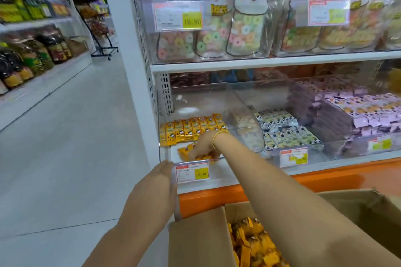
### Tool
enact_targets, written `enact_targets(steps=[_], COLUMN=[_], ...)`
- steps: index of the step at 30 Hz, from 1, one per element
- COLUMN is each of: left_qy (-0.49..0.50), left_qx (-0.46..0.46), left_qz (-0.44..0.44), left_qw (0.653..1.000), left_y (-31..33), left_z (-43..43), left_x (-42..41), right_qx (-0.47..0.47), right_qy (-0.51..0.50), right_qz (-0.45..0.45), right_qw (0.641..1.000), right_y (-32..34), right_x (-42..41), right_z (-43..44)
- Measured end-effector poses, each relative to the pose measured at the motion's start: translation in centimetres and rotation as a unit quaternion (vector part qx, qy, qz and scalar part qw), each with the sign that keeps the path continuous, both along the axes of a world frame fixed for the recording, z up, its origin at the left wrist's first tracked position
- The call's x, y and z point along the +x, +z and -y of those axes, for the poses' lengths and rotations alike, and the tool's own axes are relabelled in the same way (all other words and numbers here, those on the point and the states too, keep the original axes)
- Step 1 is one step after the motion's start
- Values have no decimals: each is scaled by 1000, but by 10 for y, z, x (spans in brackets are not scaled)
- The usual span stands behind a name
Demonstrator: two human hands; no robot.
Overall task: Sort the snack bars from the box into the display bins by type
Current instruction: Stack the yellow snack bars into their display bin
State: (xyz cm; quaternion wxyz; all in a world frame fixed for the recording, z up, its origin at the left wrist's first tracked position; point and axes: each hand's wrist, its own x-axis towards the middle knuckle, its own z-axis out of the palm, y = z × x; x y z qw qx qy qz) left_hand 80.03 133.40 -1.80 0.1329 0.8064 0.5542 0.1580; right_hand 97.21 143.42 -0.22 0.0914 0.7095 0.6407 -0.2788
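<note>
A cardboard box (195, 243) at the bottom holds several yellow-orange snack bars (253, 245). On the lower shelf, a clear display bin (208, 102) has a row of yellow bars (191, 129) standing at its back. My right hand (204, 147) reaches into the front of this bin, its fingers curled round a few yellow bars (184, 151) lying there. My left hand (160, 182) is flat with straight fingers, pressed against the bin's lower left front corner beside the price tag (192, 172).
Neighbouring bins hold black-and-white bars (280, 128) and pink-wrapped bars (368, 112). The upper shelf carries clear bins of ring candy bags (212, 34). An orange shelf base (325, 180) runs below. The aisle floor (76, 136) lies to the left, with stocked shelves beyond.
</note>
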Motion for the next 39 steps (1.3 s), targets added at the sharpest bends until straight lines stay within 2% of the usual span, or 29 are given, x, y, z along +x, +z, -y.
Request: enact_targets(steps=[3, 5, 8, 13, 15, 17, 19, 23, 26, 30, 32, 35, 39], left_qy=[-24, -36, -35, -16, -12, -25, -55, -122, -155, -220, -250, -264, -275], left_qx=[-13, -34, -53, -2, 52, 107, 97, -31, -94, -243, -289, -331, -347], left_qz=[-41, -53, -50, -42, 6, 83, 126, 124, 38, -125, -193, -227, -259], left_qw=[999, 997, 997, 999, 999, 991, 986, 984, 983, 936, 904, 877, 858], left_y=[0, 4, 3, -5, -6, -8, -14, -60, -108, -153, -165, -165, -159], left_z=[0, 1, 2, 4, 11, 19, 29, 53, 72, 84, 81, 75, 69], left_x=[-3, -4, -5, 0, 8, 17, 31, 63, 80, 75, 68, 67, 78], right_qx=[-53, -57, -1, 81, 156, 246, 277, 177, 112, 47, -33, -139, -153], right_qy=[25, 12, 10, -43, -80, -92, -63, -61, -124, -160, -140, -56, -38], right_qz=[-2, -30, -42, -110, -202, -301, -333, -350, -295, -150, -109, -102, -73], right_qw=[998, 998, 999, 990, 964, 917, 899, 918, 941, 974, 984, 983, 985], right_y=[-8, -7, -7, -9, 1, 14, 21, -9, -74, -176, -212, -252, -282], right_x=[-15, -24, -30, -8, 5, 21, 44, 97, 136, 170, 174, 171, 170], right_z=[-16, -23, -27, -20, -2, 33, 77, 147, 175, 211, 232, 254, 258])
